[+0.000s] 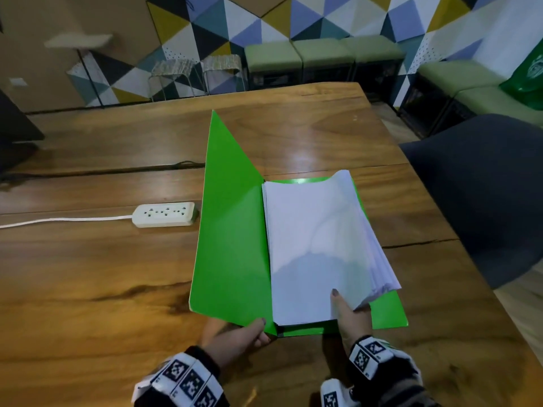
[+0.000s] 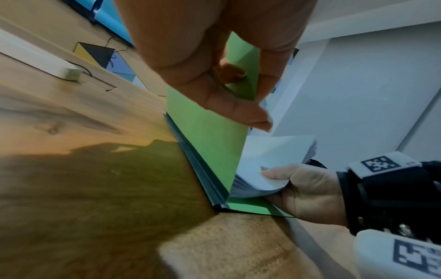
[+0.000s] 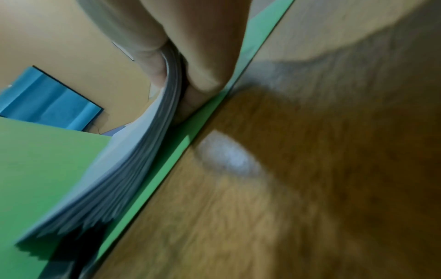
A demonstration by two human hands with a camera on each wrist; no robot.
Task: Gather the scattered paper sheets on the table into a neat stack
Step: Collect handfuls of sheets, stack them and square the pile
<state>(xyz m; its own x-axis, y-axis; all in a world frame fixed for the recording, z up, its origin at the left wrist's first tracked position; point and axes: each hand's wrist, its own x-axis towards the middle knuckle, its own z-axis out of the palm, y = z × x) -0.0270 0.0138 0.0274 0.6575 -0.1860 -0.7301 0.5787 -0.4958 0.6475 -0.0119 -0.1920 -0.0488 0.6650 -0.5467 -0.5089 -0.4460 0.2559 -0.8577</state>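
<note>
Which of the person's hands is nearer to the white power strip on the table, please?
Left. The left hand holds the green folder cover, below the power strip; the right hand grips the paper stack, farther right.

A wooden table of broad planks (a dark crack runs in from its right edge) carries an open green folder near the front and, just left of it, a white power strip with its cord.

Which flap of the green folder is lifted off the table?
The left flap, pinched at its near edge by the left hand; the right flap lies flat under the paper stack.
</note>
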